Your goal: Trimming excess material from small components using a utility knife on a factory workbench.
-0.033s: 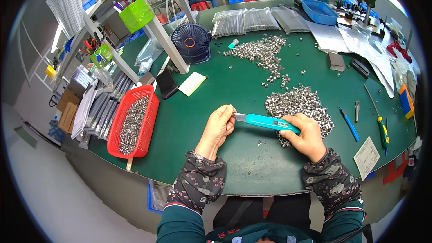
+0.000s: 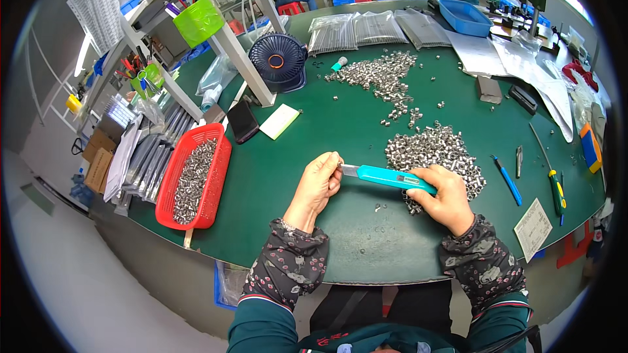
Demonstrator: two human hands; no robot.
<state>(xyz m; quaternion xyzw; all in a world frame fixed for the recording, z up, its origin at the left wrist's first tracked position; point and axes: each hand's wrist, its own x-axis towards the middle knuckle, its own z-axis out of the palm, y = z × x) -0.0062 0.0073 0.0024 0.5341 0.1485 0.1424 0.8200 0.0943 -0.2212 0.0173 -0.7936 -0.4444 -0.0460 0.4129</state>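
Note:
My right hand point(image 2: 445, 196) is wrapped round the teal handle of a utility knife point(image 2: 386, 176), held nearly level above the green table. The blade points left and its tip meets the fingertips of my left hand point(image 2: 317, 186). Thumb and forefinger of that hand are pinched on something tiny at the blade's tip, mostly hidden by the fingers. Just beyond my right hand lies a heap of small silvery metal rings point(image 2: 432, 153), partly behind the knife. A few tiny bits point(image 2: 380, 207) lie on the table between my forearms.
More metal pieces are spread in a farther pile point(image 2: 379, 75). At left stands a red basket point(image 2: 218, 183) of metal parts, near a phone point(image 2: 243, 121) and a fan point(image 2: 278, 59). A blue pen-like tool point(image 2: 507, 181) and a screwdriver point(image 2: 557, 189) lie at right. Other people sit in the background.

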